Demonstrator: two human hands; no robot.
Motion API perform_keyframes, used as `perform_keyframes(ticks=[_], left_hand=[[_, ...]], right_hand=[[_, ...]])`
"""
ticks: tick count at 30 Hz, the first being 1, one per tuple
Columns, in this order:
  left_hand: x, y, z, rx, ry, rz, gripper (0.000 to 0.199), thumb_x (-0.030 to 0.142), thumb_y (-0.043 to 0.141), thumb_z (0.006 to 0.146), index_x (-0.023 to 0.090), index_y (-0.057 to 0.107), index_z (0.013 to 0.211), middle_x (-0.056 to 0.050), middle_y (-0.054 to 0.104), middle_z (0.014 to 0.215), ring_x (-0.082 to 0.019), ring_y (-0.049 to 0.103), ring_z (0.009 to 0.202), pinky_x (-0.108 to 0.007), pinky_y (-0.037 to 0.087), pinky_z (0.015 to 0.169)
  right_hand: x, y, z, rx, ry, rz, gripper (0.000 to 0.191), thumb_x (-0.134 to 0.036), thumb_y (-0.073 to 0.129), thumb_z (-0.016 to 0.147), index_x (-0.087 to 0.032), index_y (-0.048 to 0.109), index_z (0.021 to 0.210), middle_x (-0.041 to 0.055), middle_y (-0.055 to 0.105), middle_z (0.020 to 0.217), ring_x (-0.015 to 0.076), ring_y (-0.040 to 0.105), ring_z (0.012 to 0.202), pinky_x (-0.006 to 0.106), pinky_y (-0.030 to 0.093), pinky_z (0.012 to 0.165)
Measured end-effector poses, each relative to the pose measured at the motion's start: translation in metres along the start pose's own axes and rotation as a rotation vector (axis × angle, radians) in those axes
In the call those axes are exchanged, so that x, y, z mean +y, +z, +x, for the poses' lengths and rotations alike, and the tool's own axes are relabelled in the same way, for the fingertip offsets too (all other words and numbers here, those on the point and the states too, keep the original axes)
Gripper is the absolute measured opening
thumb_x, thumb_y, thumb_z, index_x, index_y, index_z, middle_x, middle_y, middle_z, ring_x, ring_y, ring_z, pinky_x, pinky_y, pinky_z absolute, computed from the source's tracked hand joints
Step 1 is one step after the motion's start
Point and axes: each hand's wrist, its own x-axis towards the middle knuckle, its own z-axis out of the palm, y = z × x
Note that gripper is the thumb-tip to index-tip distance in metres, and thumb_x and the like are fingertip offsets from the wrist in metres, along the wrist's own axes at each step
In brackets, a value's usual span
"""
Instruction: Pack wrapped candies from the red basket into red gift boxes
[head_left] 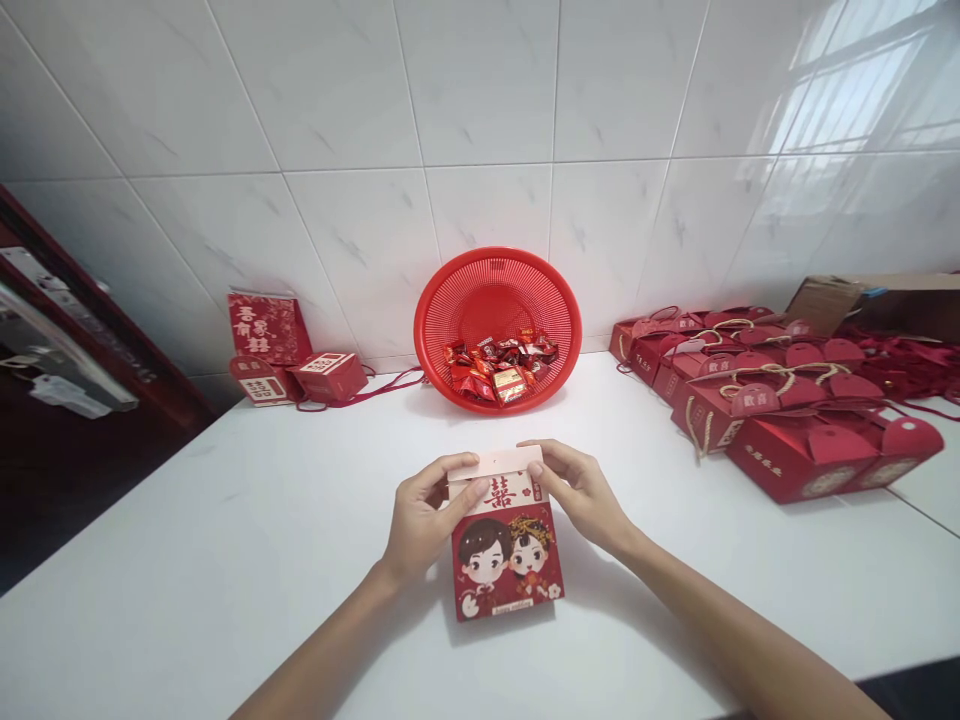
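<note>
Between my two hands is a red and white paper gift box (506,560) printed with two cartoon figures. A pale flap stands up along its top edge. My left hand (431,505) grips the upper left side, its thumb lying on the printed front. On the upper right, my right hand (581,490) pinches the box near the flap with its thumb in front; its other fingers are partly hidden behind. Beyond the box, a red plastic basket (495,265) leans tilted against the wall, with wrapped candies (510,365) inside.
Several red handled boxes (772,400) stand in rows on the right of the white table (300,560). A cardboard carton (825,300) and red ribbons (907,360) lie behind them. At back left are a red bag (266,325) and small red boxes (330,375). A tiled wall borders the back.
</note>
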Motion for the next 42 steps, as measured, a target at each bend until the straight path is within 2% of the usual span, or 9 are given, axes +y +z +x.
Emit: perform_keyframes(ticks=[5, 11, 14, 18, 25, 31, 37, 40, 42], left_hand=[[0.004, 0.001, 0.001, 0.03, 0.036, -0.065, 0.065, 0.052, 0.072, 0.079, 0.018, 0.057, 0.132, -0.009, 0.075, 0.098, -0.023, 0.07, 0.084, -0.033, 0.06, 0.071], [0.002, -0.002, 0.004, -0.004, 0.114, 0.12, 0.039, 0.054, 0.063, 0.085, 0.016, 0.072, 0.089, -0.007, 0.074, 0.087, -0.021, 0.068, 0.079, -0.028, 0.056, 0.069], [-0.002, -0.003, 0.004, -0.007, 0.117, 0.142, 0.04, 0.055, 0.062, 0.086, 0.017, 0.073, 0.092, -0.006, 0.075, 0.09, -0.022, 0.068, 0.082, -0.029, 0.056, 0.071], [-0.017, -0.001, 0.003, 0.0, 0.069, 0.086, 0.044, 0.054, 0.064, 0.084, 0.017, 0.068, 0.107, -0.008, 0.074, 0.102, -0.025, 0.069, 0.093, -0.033, 0.057, 0.078], [-0.046, 0.002, 0.007, -0.207, 0.051, 0.055, 0.06, 0.057, 0.064, 0.082, 0.018, 0.057, 0.127, -0.015, 0.065, 0.129, -0.033, 0.061, 0.117, -0.044, 0.053, 0.096], [-0.054, -0.005, 0.014, -0.271, 0.049, 0.226, 0.045, 0.055, 0.062, 0.082, 0.026, 0.066, 0.118, -0.011, 0.064, 0.129, -0.032, 0.06, 0.119, -0.046, 0.05, 0.1], [-0.067, -0.002, 0.021, -0.241, 0.115, 0.331, 0.035, 0.054, 0.064, 0.08, 0.025, 0.072, 0.097, -0.008, 0.07, 0.114, -0.029, 0.066, 0.11, -0.038, 0.056, 0.094], [-0.072, -0.001, 0.023, -0.241, 0.134, 0.364, 0.034, 0.054, 0.065, 0.078, 0.024, 0.073, 0.091, -0.008, 0.072, 0.109, -0.027, 0.068, 0.104, -0.033, 0.057, 0.089], [-0.072, -0.002, 0.024, -0.252, 0.153, 0.386, 0.033, 0.053, 0.065, 0.078, 0.024, 0.074, 0.089, -0.008, 0.072, 0.107, -0.026, 0.069, 0.102, -0.031, 0.058, 0.088]], right_hand=[[-0.006, -0.001, -0.002, 0.052, -0.115, -0.12, 0.03, -0.045, 0.052, 0.095, -0.02, 0.068, 0.101, 0.0067, 0.072, 0.099, 0.0205, 0.066, 0.09, 0.033, 0.053, 0.081], [-0.003, -0.002, -0.002, 0.069, -0.181, -0.241, 0.027, -0.041, 0.051, 0.096, -0.019, 0.066, 0.101, 0.0074, 0.071, 0.1, 0.0199, 0.065, 0.089, 0.032, 0.052, 0.081], [-0.001, -0.004, -0.001, 0.068, -0.174, -0.255, 0.026, -0.042, 0.053, 0.095, -0.02, 0.064, 0.105, 0.0066, 0.071, 0.1, 0.0196, 0.065, 0.088, 0.032, 0.052, 0.08], [-0.001, -0.007, 0.001, 0.004, -0.19, -0.233, 0.025, -0.041, 0.053, 0.095, -0.018, 0.063, 0.089, 0.0041, 0.067, 0.086, 0.0167, 0.061, 0.079, 0.029, 0.05, 0.074], [-0.011, -0.027, 0.007, 0.038, -0.241, -0.222, 0.03, -0.046, 0.057, 0.092, -0.019, 0.063, 0.081, 0.0014, 0.064, 0.075, 0.0149, 0.058, 0.071, 0.028, 0.049, 0.07], [-0.053, -0.101, -0.048, 0.64, -0.391, -0.224, 0.015, -0.036, 0.069, 0.085, -0.021, 0.068, 0.085, 0.002, 0.069, 0.079, 0.0156, 0.063, 0.069, 0.027, 0.051, 0.064], [-0.08, -0.206, -0.15, 1.515, -0.684, -0.51, 0.027, -0.034, 0.083, 0.065, -0.016, 0.065, 0.075, 0.0029, 0.064, 0.072, 0.015, 0.058, 0.063, 0.032, 0.049, 0.066], [-0.072, -0.25, -0.184, 1.746, -0.551, -0.596, 0.029, -0.035, 0.082, 0.062, -0.017, 0.06, 0.068, 0.0035, 0.061, 0.069, 0.0152, 0.056, 0.062, 0.034, 0.047, 0.065], [-0.059, -0.273, -0.197, 1.753, -0.343, -0.638, 0.024, -0.027, 0.078, 0.065, -0.017, 0.057, 0.063, 0.0011, 0.057, 0.063, 0.0145, 0.054, 0.06, 0.033, 0.044, 0.062]])
